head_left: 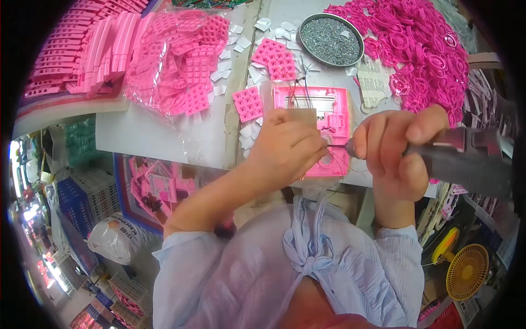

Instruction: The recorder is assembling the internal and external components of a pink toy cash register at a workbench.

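Observation:
A pink plastic housing (341,101) lies open on the table in front of me, with thin wires and small parts inside. My left hand (290,147) is over its left half, fingers curled and pressed together; what they pinch is hidden. Beside its knuckles, a flat brown board (304,116) rests over the housing. My right hand (392,140) is wrapped round a dark power screwdriver (463,159) held sideways. Its thin bit points left, with the tip close to my left fingertips.
A round metal tray (358,48) of small screws stands behind the housing. Pink rings (411,44) are heaped at the far right. Pink keypads (248,104) and white paper bits lie left of the housing, near a clear bag (164,82) of pink parts. A yellow fan (467,272) stands at lower right.

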`<action>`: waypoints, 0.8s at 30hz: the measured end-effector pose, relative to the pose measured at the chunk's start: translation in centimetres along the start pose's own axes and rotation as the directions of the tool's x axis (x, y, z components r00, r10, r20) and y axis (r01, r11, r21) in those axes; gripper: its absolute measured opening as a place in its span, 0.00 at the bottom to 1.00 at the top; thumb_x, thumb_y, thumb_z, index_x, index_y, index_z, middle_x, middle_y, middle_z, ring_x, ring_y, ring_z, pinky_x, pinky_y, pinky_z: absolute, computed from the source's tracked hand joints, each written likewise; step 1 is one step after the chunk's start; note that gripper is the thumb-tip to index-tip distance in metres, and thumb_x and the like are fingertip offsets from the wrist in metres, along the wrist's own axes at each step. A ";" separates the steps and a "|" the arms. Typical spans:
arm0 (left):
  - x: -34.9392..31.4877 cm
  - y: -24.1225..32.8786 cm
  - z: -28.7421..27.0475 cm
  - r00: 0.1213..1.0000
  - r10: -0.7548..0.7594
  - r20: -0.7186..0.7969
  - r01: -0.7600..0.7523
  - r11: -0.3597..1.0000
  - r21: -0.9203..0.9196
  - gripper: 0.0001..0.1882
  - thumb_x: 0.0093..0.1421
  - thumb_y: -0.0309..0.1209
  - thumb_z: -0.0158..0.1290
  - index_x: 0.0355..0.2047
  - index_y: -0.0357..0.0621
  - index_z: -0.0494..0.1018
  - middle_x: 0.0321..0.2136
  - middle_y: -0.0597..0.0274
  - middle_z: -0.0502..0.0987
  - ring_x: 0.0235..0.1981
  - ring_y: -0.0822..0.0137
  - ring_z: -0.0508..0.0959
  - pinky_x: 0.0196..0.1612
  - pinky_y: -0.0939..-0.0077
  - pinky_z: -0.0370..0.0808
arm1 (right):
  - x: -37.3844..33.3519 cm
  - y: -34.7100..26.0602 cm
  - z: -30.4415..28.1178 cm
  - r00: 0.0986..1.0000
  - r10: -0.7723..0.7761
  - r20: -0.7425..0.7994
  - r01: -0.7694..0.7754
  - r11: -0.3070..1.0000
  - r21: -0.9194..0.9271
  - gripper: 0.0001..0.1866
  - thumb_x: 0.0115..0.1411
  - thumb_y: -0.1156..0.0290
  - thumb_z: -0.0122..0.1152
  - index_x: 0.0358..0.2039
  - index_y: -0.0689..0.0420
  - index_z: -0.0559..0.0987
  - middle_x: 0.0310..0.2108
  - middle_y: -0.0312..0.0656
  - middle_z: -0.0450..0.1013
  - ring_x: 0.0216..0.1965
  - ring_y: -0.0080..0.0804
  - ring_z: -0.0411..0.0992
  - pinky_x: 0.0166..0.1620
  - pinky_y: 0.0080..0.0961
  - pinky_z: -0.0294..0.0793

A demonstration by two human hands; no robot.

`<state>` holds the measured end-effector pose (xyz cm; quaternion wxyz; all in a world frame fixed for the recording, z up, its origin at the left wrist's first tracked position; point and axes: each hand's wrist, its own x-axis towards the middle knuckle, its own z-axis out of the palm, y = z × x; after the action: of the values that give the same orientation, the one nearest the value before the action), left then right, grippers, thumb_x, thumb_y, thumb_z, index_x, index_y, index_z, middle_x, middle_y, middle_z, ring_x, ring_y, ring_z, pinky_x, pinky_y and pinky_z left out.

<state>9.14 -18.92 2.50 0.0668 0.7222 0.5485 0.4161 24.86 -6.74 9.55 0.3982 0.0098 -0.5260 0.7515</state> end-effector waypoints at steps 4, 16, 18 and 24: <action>-0.6 0.0 -0.2 0.995 0.005 -0.097 -0.004 1.000 0.007 0.12 0.51 0.26 0.65 0.35 0.48 0.75 0.29 0.70 0.80 0.28 0.68 0.77 0.42 0.63 0.64 | 0.2 -0.3 1.6 0.998 0.066 0.013 -0.064 0.993 -0.100 0.15 0.65 0.60 0.65 0.45 0.46 0.68 0.14 0.26 0.62 0.15 0.20 0.60 0.28 0.25 0.70; -0.8 -0.7 -0.2 0.996 0.062 -0.068 -0.056 0.995 0.083 0.11 0.49 0.31 0.66 0.30 0.49 0.75 0.25 0.69 0.74 0.28 0.67 0.75 0.43 0.62 0.64 | 0.5 0.7 2.2 0.998 0.051 0.022 -0.049 0.995 -0.091 0.14 0.65 0.63 0.64 0.44 0.48 0.67 0.15 0.27 0.62 0.14 0.21 0.60 0.24 0.25 0.66; -0.6 -0.9 -0.5 0.998 0.066 -0.010 -0.064 0.991 0.122 0.10 0.50 0.34 0.65 0.29 0.49 0.75 0.25 0.69 0.73 0.29 0.67 0.75 0.43 0.61 0.64 | 0.4 0.9 2.5 0.998 0.062 0.015 -0.060 0.991 -0.123 0.14 0.65 0.65 0.63 0.44 0.50 0.67 0.15 0.29 0.62 0.15 0.21 0.60 0.24 0.25 0.65; 0.2 -1.4 -2.7 0.999 0.025 0.036 -0.031 0.986 0.161 0.11 0.52 0.35 0.65 0.27 0.48 0.74 0.25 0.67 0.74 0.30 0.65 0.76 0.44 0.61 0.64 | -0.3 3.8 0.4 0.998 0.055 0.016 -0.051 0.979 -0.199 0.14 0.60 0.77 0.63 0.43 0.59 0.68 0.25 0.39 0.70 0.25 0.24 0.70 0.30 0.24 0.72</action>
<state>6.30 -19.21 3.52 0.0117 0.7398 0.5690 0.3588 22.61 -7.75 6.62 0.3713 -0.0360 -0.6027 0.7055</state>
